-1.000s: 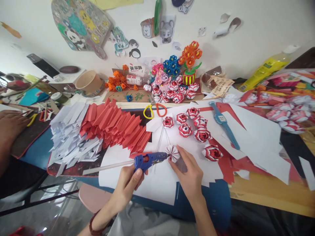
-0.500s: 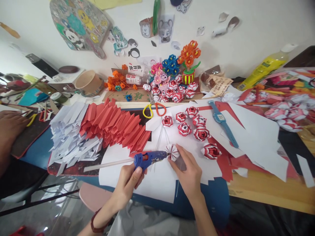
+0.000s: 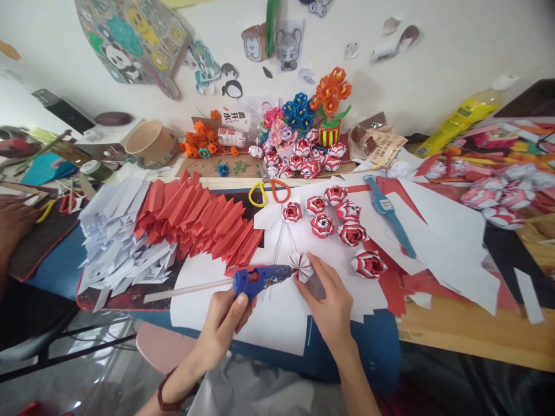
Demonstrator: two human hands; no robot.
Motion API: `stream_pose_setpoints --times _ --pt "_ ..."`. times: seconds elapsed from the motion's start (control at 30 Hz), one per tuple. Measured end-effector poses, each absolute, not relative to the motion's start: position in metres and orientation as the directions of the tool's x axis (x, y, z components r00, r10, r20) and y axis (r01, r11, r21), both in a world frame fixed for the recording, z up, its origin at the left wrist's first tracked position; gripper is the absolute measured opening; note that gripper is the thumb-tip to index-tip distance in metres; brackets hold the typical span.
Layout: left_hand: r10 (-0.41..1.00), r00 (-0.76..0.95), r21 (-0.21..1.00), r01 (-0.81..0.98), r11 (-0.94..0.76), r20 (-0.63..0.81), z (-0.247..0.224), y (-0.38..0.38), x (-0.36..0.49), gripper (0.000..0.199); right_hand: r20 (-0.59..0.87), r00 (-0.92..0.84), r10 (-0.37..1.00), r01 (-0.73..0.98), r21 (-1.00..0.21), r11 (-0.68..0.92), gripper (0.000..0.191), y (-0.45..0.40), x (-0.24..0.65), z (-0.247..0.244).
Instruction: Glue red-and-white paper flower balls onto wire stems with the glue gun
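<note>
My left hand (image 3: 229,315) is wrapped round the handle of a blue hot glue gun (image 3: 258,281), with a long glue stick (image 3: 188,289) jutting from its back. The nozzle meets the centre of a paper flower's (image 3: 302,266) white, red-striped underside. My right hand (image 3: 327,294) pinches that flower by its edge, just above the white paper sheet (image 3: 217,323). Thin wires (image 3: 281,242) lie behind the flower. Beyond are several finished red-and-white paper flowers (image 3: 322,225), standing face up.
Folded red paper pieces (image 3: 195,216) and white ones (image 3: 124,231) are heaped at left. Scissors (image 3: 269,190) and a blue watch (image 3: 388,214) lie further back. At the far left rests another person's hand (image 3: 15,222). A yellow bottle (image 3: 462,124) leans at back right.
The whole view has shifted slightly, so things sit a little further left. Both hands keep their hold, and the glue gun's nozzle stays at the flower's centre.
</note>
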State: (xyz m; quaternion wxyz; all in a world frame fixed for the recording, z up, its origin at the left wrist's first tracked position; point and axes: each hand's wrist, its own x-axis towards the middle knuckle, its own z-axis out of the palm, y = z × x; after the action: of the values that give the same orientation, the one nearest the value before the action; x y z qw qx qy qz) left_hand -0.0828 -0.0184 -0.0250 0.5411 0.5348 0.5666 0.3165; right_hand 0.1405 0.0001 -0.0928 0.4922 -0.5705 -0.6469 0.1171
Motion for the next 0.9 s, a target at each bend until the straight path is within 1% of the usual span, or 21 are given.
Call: stream_pose_setpoints --times 0.27,0.5,0.67,0.9 --pt "0.950 0.155 0.934 0.280 0.220 -0.270 -0.0278 -0.0189 -0.0859 0.053 0.510 0.129 0.850 0.637 -0.700 0.323 0.050 -0.0001 0.1403 -0.0924" --pt "0.961 0.149 0.933 0.310 0.180 -0.235 -0.0301 -0.0195 -0.0868 0.053 0.520 0.121 0.845 0.641 -0.691 0.334 0.052 -0.0001 0.1403 -0.0936" --pt "0.957 0.126 0.928 0.304 0.214 -0.262 -0.0275 -0.0205 -0.0837 0.054 0.519 0.123 0.846 0.647 -0.689 0.328 0.053 -0.0002 0.1405 -0.0944" --pt "0.950 0.171 0.921 0.340 0.191 -0.260 -0.0302 -0.0201 -0.0865 0.053 0.514 0.119 0.849 0.637 -0.696 0.332 0.052 -0.0006 0.1401 -0.0938"
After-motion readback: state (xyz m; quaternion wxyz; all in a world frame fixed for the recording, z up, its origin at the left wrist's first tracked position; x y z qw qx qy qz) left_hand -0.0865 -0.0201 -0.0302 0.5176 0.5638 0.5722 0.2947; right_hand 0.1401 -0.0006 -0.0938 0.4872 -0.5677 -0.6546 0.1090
